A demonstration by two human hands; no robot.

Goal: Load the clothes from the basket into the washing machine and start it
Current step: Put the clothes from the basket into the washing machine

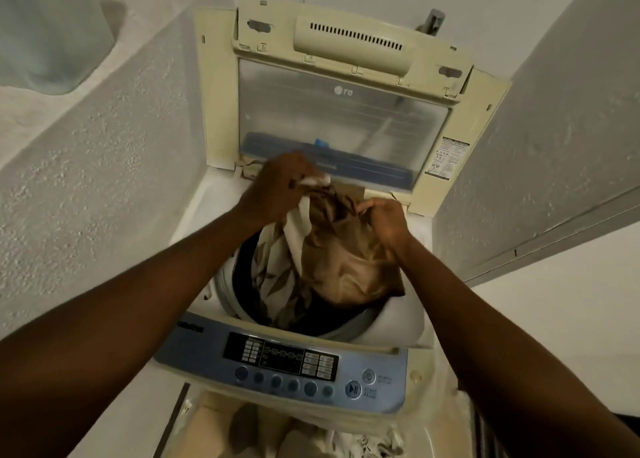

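Fingers [304, 180] of both hands pinch cloth [332, 250] above drum [346, 322].

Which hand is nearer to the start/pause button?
Right. The right hand grips cloth above the start/pause button; the left hand is farther back and left.

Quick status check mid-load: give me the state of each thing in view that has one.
Washing machine lid: open, tilted back.
Drum: partly loaded, cloth hanging into it.
Brown leaf-print cloth: bunched, held above the drum.
Left hand: gripping the cloth's top.
Right hand: gripping the cloth's right edge.
Control panel: display looks dark.
Basket: clothes left inside.
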